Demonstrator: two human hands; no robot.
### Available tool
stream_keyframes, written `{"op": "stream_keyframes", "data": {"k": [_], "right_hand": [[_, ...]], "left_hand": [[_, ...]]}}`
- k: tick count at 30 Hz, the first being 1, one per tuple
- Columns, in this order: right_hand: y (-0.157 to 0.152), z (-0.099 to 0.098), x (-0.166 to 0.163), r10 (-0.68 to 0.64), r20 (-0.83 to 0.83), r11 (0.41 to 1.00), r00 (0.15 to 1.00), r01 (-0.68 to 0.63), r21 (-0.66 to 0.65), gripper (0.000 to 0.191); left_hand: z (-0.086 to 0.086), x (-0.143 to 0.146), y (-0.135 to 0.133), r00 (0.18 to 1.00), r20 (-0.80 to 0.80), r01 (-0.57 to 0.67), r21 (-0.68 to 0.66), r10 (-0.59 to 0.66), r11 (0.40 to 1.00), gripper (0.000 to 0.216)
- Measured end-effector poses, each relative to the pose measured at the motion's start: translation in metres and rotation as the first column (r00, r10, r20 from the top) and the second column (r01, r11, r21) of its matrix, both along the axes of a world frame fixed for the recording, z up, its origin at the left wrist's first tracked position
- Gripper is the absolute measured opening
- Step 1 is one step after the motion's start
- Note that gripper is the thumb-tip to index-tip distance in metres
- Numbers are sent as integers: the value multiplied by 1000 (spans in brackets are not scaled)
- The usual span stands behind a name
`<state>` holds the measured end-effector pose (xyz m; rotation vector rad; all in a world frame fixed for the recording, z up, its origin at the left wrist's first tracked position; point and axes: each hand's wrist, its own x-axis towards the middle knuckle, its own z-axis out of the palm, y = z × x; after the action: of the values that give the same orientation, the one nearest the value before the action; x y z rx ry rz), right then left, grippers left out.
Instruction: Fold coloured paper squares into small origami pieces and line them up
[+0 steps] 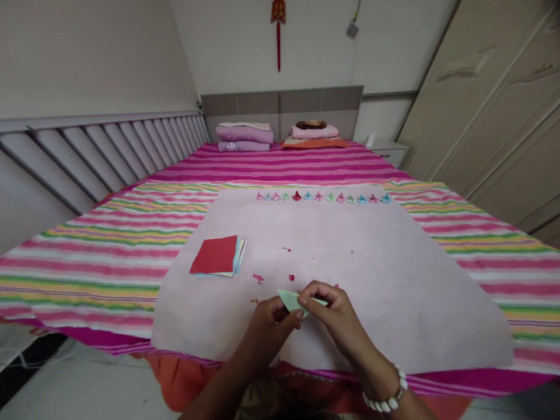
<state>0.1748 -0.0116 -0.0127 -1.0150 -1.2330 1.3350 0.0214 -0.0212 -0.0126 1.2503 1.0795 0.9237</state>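
A light green piece of folded paper [289, 298], roughly triangular, is held between both hands just above the pale sheet [394, 280]. My left hand [273, 318] pinches its lower left part between thumb and fingers. On its right side, my right hand [326, 300] grips the paper with the thumb on top; a white beaded bracelet [387, 402] circles that wrist. The fingers partly cover the paper. To the left of my hands lies a stack of square paper [215, 255] with a red sheet uppermost.
A row of several small folded paper pieces [319, 197] in mixed colours runs along the sheet's far edge. Printed marks or scraps [258, 278] dot the sheet near my hands. Folded bedding [245, 137] sits by the headboard [301, 104]; a railing [109, 151] lines the left side.
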Motion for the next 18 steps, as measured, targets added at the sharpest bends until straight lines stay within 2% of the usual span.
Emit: {"op": "stream_keyframes", "data": {"k": [4,10,15,18], "right_hand": [[0,-4,-1,-20,-39,999,999,19,-29,20],[0,-13,-2,-106,-100,992,989,99,-81,21],[-1,-14,-5,-100,-79,994,992,95,-62,21],[-4,-12,-8,-57,-21,998,998,56,-23,20]], "left_hand": [[-1,0,0,993,-116,1,92,10,996,21],[-8,-6,5,979,-175,-86,114,105,990,27],[-2,-7,13,999,-9,-45,93,46,995,18],[4,-7,17,994,50,-102,86,98,991,18]]}}
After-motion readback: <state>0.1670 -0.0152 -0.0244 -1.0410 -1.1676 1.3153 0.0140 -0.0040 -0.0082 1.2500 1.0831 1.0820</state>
